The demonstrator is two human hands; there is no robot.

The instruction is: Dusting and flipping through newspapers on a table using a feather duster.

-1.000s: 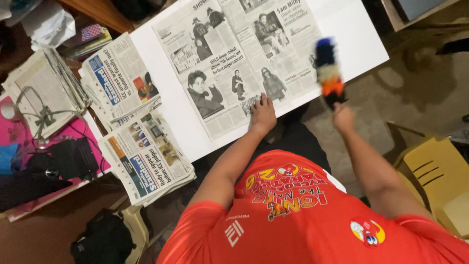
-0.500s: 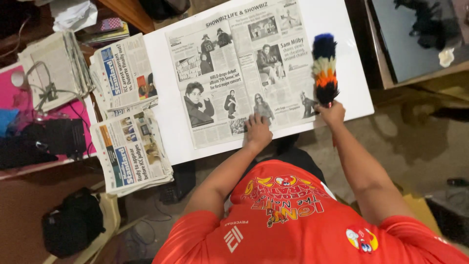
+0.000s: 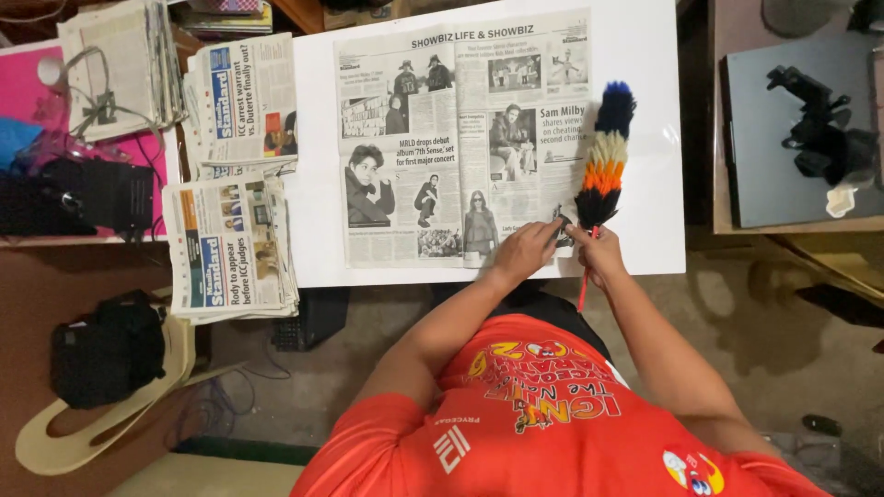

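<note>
Duster: striped feather duster (image 3: 605, 156) lies head-up on the newspaper's right edge.
Right hand: right hand (image 3: 600, 250) clamped on its red handle.
Left hand: left hand (image 3: 525, 250) flat, fingers together, pinning the newspaper (image 3: 460, 138) on the white table (image 3: 645, 55).
Risk: judged, a hard sweep could drag or tear the sheet if the pinning hand lifts.
Surrounds: newspaper stacks (image 3: 235, 175) well apart, left.

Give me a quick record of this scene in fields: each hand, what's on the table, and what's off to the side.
left hand: resting on the open newspaper sheet, near its lower right corner
right hand: gripping the red handle of the multicoloured feather duster
duster: lying over the sheet's right edge, head pointing away from the person
surface: white rectangular table
left side: folded newspaper stacks
</note>
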